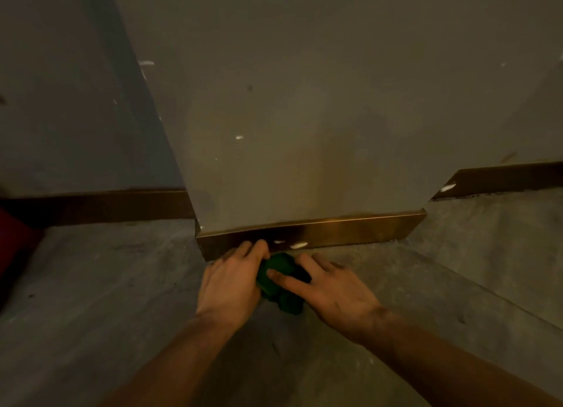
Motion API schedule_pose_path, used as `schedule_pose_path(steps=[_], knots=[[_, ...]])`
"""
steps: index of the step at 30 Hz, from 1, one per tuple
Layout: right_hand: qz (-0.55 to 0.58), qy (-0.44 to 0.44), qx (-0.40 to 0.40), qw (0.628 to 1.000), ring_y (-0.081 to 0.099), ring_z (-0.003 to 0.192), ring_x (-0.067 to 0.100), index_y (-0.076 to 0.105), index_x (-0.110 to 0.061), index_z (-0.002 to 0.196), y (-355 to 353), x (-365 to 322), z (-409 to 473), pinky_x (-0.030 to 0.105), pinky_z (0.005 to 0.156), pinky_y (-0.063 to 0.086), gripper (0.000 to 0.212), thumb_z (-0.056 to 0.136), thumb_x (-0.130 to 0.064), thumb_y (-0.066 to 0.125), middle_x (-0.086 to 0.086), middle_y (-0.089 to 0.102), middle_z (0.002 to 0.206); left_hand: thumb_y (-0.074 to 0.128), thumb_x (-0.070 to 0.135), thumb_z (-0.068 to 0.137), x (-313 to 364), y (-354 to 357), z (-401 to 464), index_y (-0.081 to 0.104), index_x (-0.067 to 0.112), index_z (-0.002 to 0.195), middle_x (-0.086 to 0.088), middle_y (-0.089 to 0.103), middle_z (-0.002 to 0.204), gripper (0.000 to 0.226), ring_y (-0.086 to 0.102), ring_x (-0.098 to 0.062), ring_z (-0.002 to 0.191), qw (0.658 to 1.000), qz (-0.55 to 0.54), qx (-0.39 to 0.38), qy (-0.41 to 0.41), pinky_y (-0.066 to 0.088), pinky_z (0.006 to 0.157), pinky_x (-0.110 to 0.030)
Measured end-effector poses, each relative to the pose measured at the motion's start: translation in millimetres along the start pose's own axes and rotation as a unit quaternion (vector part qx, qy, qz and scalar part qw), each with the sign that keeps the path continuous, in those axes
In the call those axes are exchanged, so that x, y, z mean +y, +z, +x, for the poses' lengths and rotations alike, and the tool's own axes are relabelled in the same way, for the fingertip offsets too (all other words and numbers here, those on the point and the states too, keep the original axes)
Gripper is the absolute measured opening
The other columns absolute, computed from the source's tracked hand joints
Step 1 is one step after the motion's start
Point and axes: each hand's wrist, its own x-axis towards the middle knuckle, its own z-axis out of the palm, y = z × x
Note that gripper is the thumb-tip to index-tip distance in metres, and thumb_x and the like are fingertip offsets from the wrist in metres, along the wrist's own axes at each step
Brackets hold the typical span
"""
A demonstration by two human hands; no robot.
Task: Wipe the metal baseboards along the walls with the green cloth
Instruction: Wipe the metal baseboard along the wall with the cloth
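Risk: green cloth [278,280] bunched on floor [122,284] at 6 o'clock of baseboard [329,231], not yet on metal; likely to smear white specks [298,245] (paint? can't tell) or miss lower edge. Left hand [230,283] half-curled, fingertips touching baseboard, palm against cloth. Right hand [330,289] flat, fingers loosely spread, pressing cloth from 3 o'clock.
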Motion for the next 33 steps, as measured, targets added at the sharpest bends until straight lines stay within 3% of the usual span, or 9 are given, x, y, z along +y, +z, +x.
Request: schedule_pose_path(steps=[3,6,9,11,15,19,24,33], knots=[[-0.030,0.005,0.000,1.000,0.051,0.114,0.037,0.029,-0.032,0.147,10.4,3.6,10.6,0.044,0.072,0.056,0.082,0.079,-0.019,0.073,0.017,0.045,0.134,0.068,0.028,0.080,-15.4,22.4,-10.5,0.043,0.038,0.110,0.010,0.053,0.109,0.040,0.058,-0.018,0.100,0.999,-0.038,0.022,-0.028,0.052,0.075,-0.038],[-0.065,-0.001,-0.002,0.998,0.051,0.116,0.038,0.034,-0.027,0.147,20.3,5.9,24.1,0.044,0.074,0.056,0.079,0.079,-0.020,0.074,0.018,0.044,0.134,0.060,0.053,0.083,-27.8,54.1,-29.5,0.041,0.031,0.135,0.005,0.053,0.130,0.059,0.050,-0.018,0.121,0.996,-0.013,0.048,-0.078,0.047,0.099,-0.040],[-0.115,-0.011,0.036,0.993,0.058,0.104,0.033,0.045,-0.024,0.143,26.5,7.1,40.9,0.041,0.068,0.057,0.077,0.074,-0.022,0.078,0.014,0.052,0.125,0.040,0.086,0.080,-35.2,84.6,-42.8,0.025,0.018,0.154,-0.005,0.033,0.159,0.102,0.027,-0.023,0.148,0.990,0.026,0.035,-0.133,0.030,0.119,-0.050],[-0.138,-0.031,0.044,0.989,0.060,0.097,0.031,0.046,-0.022,0.144,33.9,6.7,52.4,0.040,0.066,0.056,0.076,0.074,-0.029,0.077,0.011,0.054,0.123,0.031,0.094,0.076,-37.4,100.6,-46.2,0.017,0.014,0.158,-0.009,0.016,0.168,0.115,0.005,-0.024,0.155,0.990,0.043,0.017,-0.136,0.014,0.124,-0.052],[-0.168,-0.049,0.037,0.984,0.059,0.088,0.030,0.039,-0.022,0.148,45.9,11.4,70.8,0.038,0.058,0.050,0.080,0.078,-0.042,0.072,0.011,0.048,0.124,0.034,0.091,0.079,-37.4,113.2,-42.1,0.023,0.011,0.157,-0.014,0.016,0.168,0.113,0.003,-0.028,0.156,0.988,0.072,0.016,-0.135,0.014,0.123,-0.058],[-0.179,-0.074,0.032,0.981,0.059,0.082,0.034,0.033,-0.020,0.150,53.9,15.0,77.2,0.040,0.053,0.051,0.060,0.090,-0.015,0.037,0.017,0.048,0.127,0.035,0.089,0.081,-39.2,116.9,-42.4,0.019,0.010,0.158,-0.013,0.012,0.168,0.112,0.000,-0.026,0.156,0.987,0.075,0.020,-0.138,0.013,0.123,-0.057],[-0.207,-0.086,0.032,0.974,0.060,0.074,0.033,0.042,-0.018,0.145,49.4,19.7,74.1,0.035,0.044,0.043,0.061,0.089,-0.006,0.021,0.016,0.056,0.120,0.034,0.089,0.081,-38.2,116.6,-43.3,0.017,0.010,0.159,-0.012,0.009,0.169,0.112,-0.002,-0.026,0.156,0.988,0.077,0.017,-0.136,0.011,0.124,-0.057],[-0.240,-0.057,0.003,0.969,0.060,0.072,0.031,0.048,-0.019,0.142,40.0,38.1,52.9,0.031,0.043,0.030,0.059,0.085,-0.005,0.050,0.016,0.058,0.123,0.031,0.092,0.080,-37.6,111.7,-44.7,0.008,0.015,0.160,-0.010,0.005,0.170,0.114,-0.006,-0.025,0.156,0.989,0.062,0.021,-0.136,0.011,0.124,-0.057]])
